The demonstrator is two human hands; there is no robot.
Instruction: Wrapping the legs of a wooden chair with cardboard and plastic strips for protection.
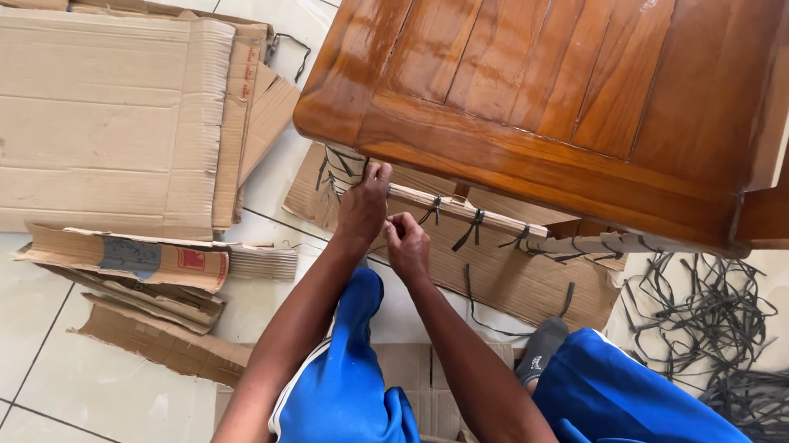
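Head view: left hand (363, 206) and right hand (407, 245) meet at a pale wooden slat (468, 210) under the edge of a polished brown wooden panel (548, 94). Left grip is pinched together at the slat's near end; right grip is closed, but on what I cannot tell. Dark strips (474, 228) loop around the slat. Flattened cardboard (99, 121) lies on the tiled floor (3, 353); loose dark strips (725, 333) are piled at right.

Soft daylight is filling the scene evenly, and the white floor tiles (4, 334) are looking bright. Glare is shining on the varnished wooden furniture (550, 67) at the top. Shadows are staying faint. Everything is appearing sharp, without blur.
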